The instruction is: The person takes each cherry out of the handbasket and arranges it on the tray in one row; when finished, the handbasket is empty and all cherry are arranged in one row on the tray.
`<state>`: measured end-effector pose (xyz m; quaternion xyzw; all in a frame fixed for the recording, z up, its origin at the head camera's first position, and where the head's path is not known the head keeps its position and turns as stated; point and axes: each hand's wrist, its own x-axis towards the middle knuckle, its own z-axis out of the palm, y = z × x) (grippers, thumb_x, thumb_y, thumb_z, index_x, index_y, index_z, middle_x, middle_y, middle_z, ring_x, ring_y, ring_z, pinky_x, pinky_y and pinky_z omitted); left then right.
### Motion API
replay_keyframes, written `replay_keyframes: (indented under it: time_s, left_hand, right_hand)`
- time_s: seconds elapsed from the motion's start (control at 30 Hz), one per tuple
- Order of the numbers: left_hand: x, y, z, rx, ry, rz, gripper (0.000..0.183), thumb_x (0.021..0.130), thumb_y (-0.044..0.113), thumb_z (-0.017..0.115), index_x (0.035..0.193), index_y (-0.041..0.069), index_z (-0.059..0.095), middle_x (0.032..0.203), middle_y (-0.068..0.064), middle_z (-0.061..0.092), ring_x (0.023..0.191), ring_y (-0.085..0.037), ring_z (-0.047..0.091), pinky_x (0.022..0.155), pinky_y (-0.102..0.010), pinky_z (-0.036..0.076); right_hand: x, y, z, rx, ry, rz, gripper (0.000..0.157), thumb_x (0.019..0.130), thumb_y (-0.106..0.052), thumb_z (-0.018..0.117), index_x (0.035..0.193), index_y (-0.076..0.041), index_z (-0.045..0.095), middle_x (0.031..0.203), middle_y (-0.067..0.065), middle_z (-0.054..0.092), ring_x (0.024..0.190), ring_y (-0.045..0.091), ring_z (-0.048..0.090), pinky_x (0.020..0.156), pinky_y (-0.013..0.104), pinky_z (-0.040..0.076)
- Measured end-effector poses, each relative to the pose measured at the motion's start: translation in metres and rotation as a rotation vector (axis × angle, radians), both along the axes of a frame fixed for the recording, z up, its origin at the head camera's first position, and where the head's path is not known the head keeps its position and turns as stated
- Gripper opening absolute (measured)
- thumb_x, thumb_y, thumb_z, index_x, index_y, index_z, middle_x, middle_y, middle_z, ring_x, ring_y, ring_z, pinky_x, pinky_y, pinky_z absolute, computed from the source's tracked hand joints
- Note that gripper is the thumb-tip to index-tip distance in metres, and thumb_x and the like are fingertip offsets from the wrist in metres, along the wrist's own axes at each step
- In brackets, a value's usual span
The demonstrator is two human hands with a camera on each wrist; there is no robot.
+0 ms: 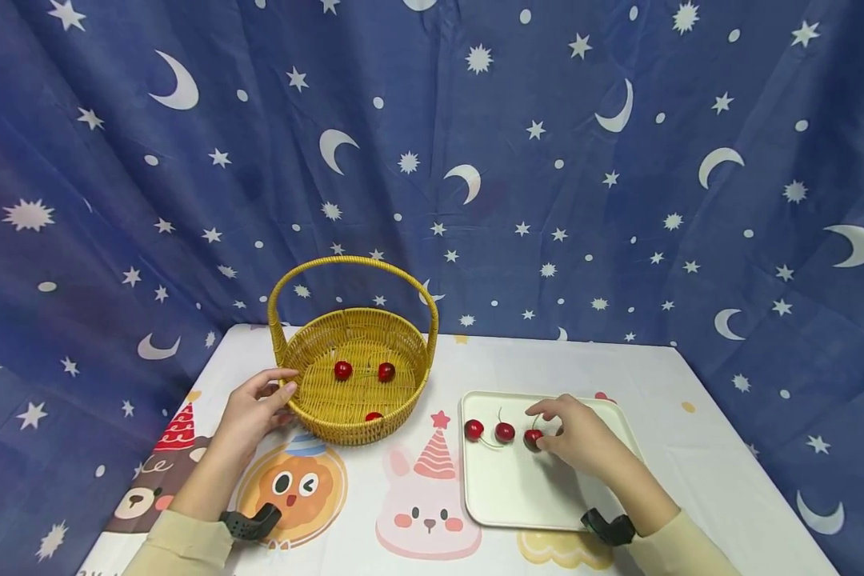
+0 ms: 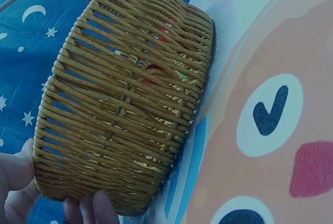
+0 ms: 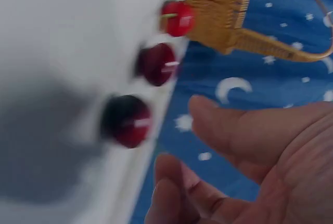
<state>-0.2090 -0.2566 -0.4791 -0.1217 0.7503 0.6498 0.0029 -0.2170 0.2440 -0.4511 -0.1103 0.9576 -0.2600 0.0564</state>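
Observation:
My left hand (image 1: 256, 406) holds the left side of a yellow woven basket (image 1: 353, 434) by its rim. In the left wrist view the thumb is at the basket's edge, with several fingertips (image 2: 104, 208) against its outer wall. Inside the basket lie three red cherries, one (image 1: 342, 370) at the left, another (image 1: 386, 372) at the right and a third (image 1: 374, 416) partly hidden by the front wall. Over a white tray (image 1: 504, 500), my right hand (image 1: 582, 436) hovers beside the rightmost cherry (image 3: 127, 122), thumb and fingers parted around nothing. Two more cherries, the middle one (image 1: 505, 433) and the left one (image 1: 474, 430), form a row with it.
The basket's tall arched handle (image 1: 353, 259) stands upright. A white tablecloth (image 1: 425, 496) with cartoon prints covers the table, and a blue curtain (image 1: 432, 160) with moons and stars hangs behind it. Each wrist wears a black band (image 1: 250, 524).

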Motion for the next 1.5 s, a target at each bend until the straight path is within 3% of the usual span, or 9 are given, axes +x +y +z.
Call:
replay_keyframes:
  time_s: [0.13,0.3,0.57,0.67,0.87,1.2,1.3,1.37,1.5]
  left_hand:
    - [0.001,0.000,0.002,-0.009,-0.002,-0.004,0.045,0.110,0.024,0.065,0.150,0.005,0.057,0.115,-0.006,0.055,0.090,-0.007,0.067,0.080,-0.027,0.064]
    - [0.001,-0.003,0.001,0.001,-0.002,-0.004,0.043,0.110,0.023,0.064,0.150,0.007,0.058,0.114,-0.004,0.057,0.089,-0.007,0.067,0.080,-0.027,0.064]
    - [0.000,-0.006,-0.002,0.008,-0.007,-0.003,0.043,0.110,0.022,0.064,0.150,0.008,0.059,0.112,-0.001,0.057,0.089,-0.007,0.066,0.079,-0.027,0.064]
    - [0.001,-0.006,-0.003,0.014,-0.013,0.003,0.043,0.109,0.024,0.065,0.150,0.009,0.059,0.110,0.001,0.057,0.089,-0.007,0.066,0.079,-0.027,0.064]
    - [0.002,-0.004,-0.005,0.024,-0.012,0.005,0.044,0.109,0.023,0.066,0.150,0.008,0.059,0.109,0.002,0.057,0.089,-0.007,0.065,0.079,-0.028,0.064]
    - [0.002,-0.002,-0.004,0.023,-0.014,0.008,0.040,0.110,0.021,0.065,0.148,0.009,0.061,0.110,0.000,0.056,0.090,-0.008,0.065,0.079,-0.028,0.064]
    - [0.001,-0.002,-0.003,0.017,-0.008,0.005,0.042,0.109,0.023,0.066,0.148,0.009,0.060,0.112,0.000,0.056,0.092,-0.008,0.065,0.080,-0.028,0.064]
    - [0.001,-0.001,-0.003,0.014,-0.005,0.006,0.042,0.109,0.023,0.066,0.148,0.009,0.060,0.112,0.000,0.056,0.092,-0.008,0.065,0.080,-0.028,0.064]
    - [0.000,0.000,-0.002,0.000,0.002,0.002,0.043,0.109,0.025,0.066,0.149,0.008,0.060,0.111,-0.001,0.055,0.091,-0.008,0.064,0.080,-0.028,0.064]
  right_hand:
    - [0.006,-0.015,0.020,-0.062,0.058,0.055,0.044,0.087,-0.003,0.086,0.128,-0.018,0.076,0.118,0.012,0.071,0.083,0.015,0.063,0.067,0.029,0.053]
    - [0.005,-0.050,0.033,-0.236,0.035,0.219,0.046,0.089,0.002,0.083,0.129,-0.019,0.076,0.122,0.009,0.071,0.088,0.014,0.066,0.066,0.026,0.057]
    - [-0.024,-0.138,0.038,-0.347,-0.016,0.417,0.048,0.092,0.000,0.082,0.135,-0.021,0.073,0.129,0.005,0.071,0.098,0.017,0.070,0.069,0.026,0.061]
    - [-0.036,-0.170,0.037,-0.359,-0.008,0.475,0.050,0.093,0.000,0.081,0.138,-0.019,0.072,0.131,0.002,0.070,0.106,0.022,0.072,0.077,0.028,0.061]
    - [-0.059,-0.215,0.027,-0.284,0.009,0.496,0.053,0.094,-0.006,0.082,0.143,-0.019,0.069,0.138,0.002,0.068,0.123,0.031,0.066,0.103,0.039,0.058]
    - [-0.087,-0.249,0.012,0.037,0.033,0.480,0.047,0.094,-0.008,0.081,0.139,-0.021,0.073,0.145,-0.003,0.070,0.145,0.022,0.057,0.127,0.039,0.042]
    - [-0.092,-0.252,0.011,0.087,0.011,0.455,0.042,0.092,-0.003,0.081,0.131,-0.020,0.079,0.138,-0.003,0.074,0.136,0.020,0.062,0.119,0.035,0.048]
    - [-0.095,-0.253,0.009,0.110,-0.009,0.438,0.042,0.090,0.003,0.077,0.125,-0.020,0.082,0.132,-0.003,0.077,0.126,0.018,0.065,0.105,0.031,0.053]
    - [-0.096,-0.255,0.006,0.161,-0.018,0.432,0.045,0.086,0.012,0.068,0.111,-0.021,0.086,0.119,-0.006,0.080,0.112,0.013,0.066,0.088,0.024,0.052]
